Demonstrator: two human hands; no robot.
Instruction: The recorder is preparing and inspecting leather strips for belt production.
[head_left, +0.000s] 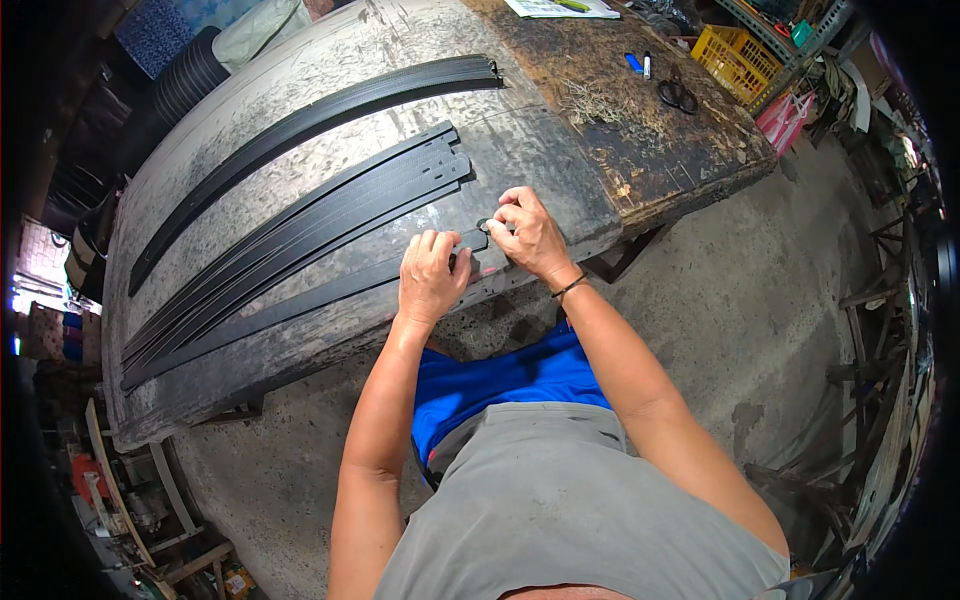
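Close to the table's near edge lies a single long black strip, flat and rubber-like. My left hand is closed on it near its right end, fingers on top and thumb at the side. At that end my right hand pinches a small dark piece, too small to name, beside the strip's tip. Behind my left hand a fanned stack of similar black strips rests on the table, with slots and notches at their right ends. Farther back curves a neat bundle of black strips.
The worn grey table adjoins a brown wooden board bearing scissors, a blue marker, a white pen, and dry shavings. A yellow crate stands beyond. Racks line the right side of the concrete floor.
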